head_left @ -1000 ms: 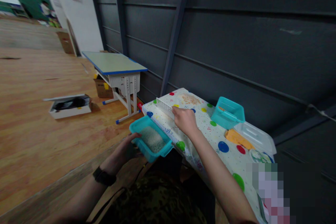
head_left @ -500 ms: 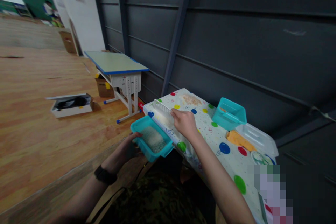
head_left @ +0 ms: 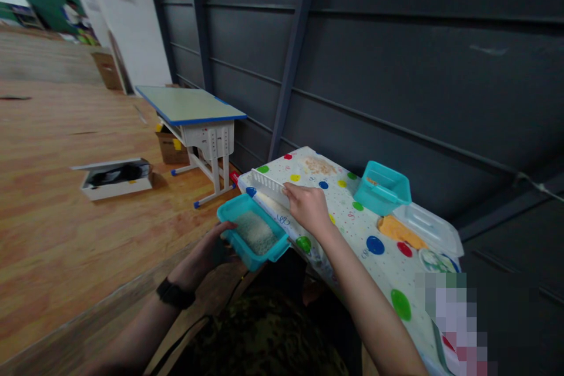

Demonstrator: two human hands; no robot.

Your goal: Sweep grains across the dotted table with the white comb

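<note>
My left hand (head_left: pixel 210 250) grips a teal tray (head_left: pixel 232 217) holding white rice, kept just below the near edge of a table with a polka-dot cloth (head_left: pixel 352 229). My right hand (head_left: pixel 307 207) is closed on a white slotted plastic strip (head_left: pixel 266 184) that stands on edge on the cloth, close to the table's rim above the tray. A thin line of white grains lies on the cloth between the strip and the edge. Farther back on the cloth sits a small patch of brownish grains (head_left: pixel 318 165).
A second teal tray (head_left: pixel 382 190) rests tilted at the back of the table, beside a clear lid (head_left: pixel 429 227) and an orange cloth (head_left: pixel 398 230). A blue-edged desk (head_left: pixel 189 107) stands to the left, with a cardboard box (head_left: pixel 173 148) beneath it and an open white box (head_left: pixel 117 176) on the wooden floor.
My right hand has drawn the white strip toward the table's near edge, pushing the white grains along toward the teal tray. My left hand has kept the tray in place.
</note>
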